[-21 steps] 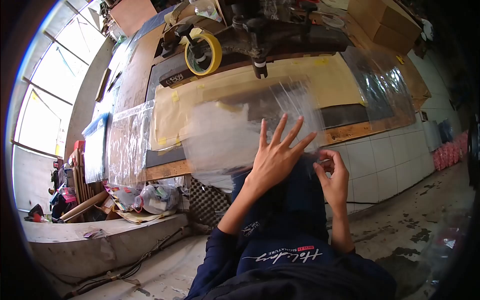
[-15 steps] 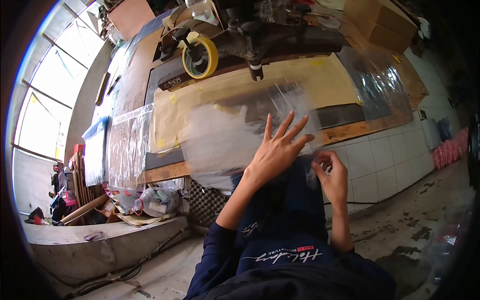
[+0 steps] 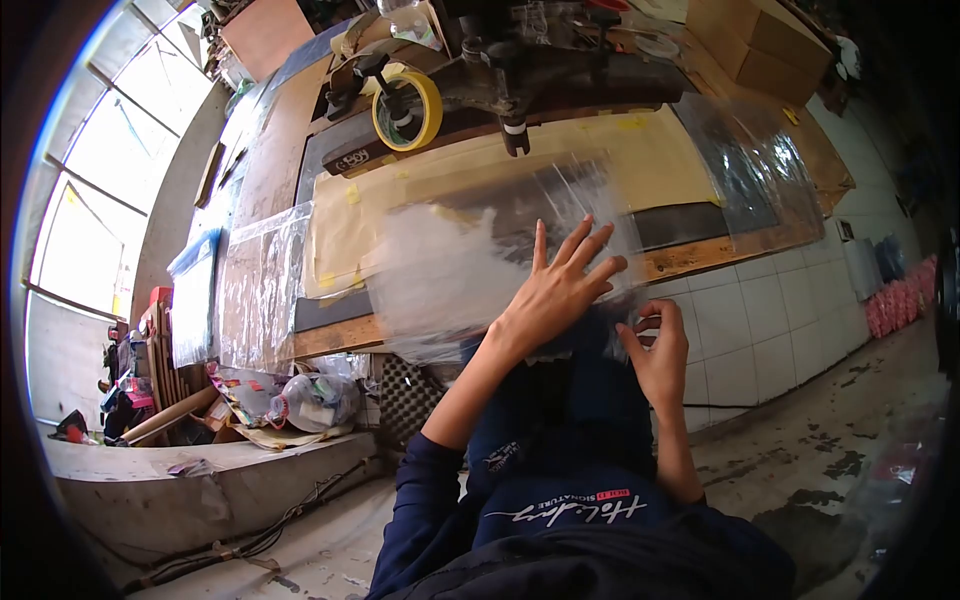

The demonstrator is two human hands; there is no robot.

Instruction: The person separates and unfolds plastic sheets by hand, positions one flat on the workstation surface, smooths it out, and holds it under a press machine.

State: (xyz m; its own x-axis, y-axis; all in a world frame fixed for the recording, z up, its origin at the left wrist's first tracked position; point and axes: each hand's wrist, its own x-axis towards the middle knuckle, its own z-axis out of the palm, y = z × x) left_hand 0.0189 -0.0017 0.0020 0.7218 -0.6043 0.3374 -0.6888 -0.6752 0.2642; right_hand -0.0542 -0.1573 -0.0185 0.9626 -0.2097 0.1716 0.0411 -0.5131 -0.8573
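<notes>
A clear plastic bag [image 3: 440, 270] lies flat over the near edge of the workbench, partly on a tan paper sheet [image 3: 660, 160]. My left hand [image 3: 560, 285] rests on the bag's right part with its fingers spread. At the bag's lower right corner is my right hand [image 3: 660, 350], thumb and fingers curled together in a pinch at the plastic's edge. The exact grip is hard to see because the film is transparent. Above the sheet, a roll of yellow tape [image 3: 432, 110] hangs on a dark metal frame [image 3: 500, 75].
More clear plastic bags hang over the bench edge at the left [image 3: 262, 290] and lie at the right [image 3: 765, 180]. A cardboard box [image 3: 755, 50] stands at the back right. Plastic bottles and scraps [image 3: 315, 400] lie below the bench on the left.
My right hand has shifted slightly left along the bag's edge. My left hand stays spread on the bag, nearly in place. The view has moved a little.
</notes>
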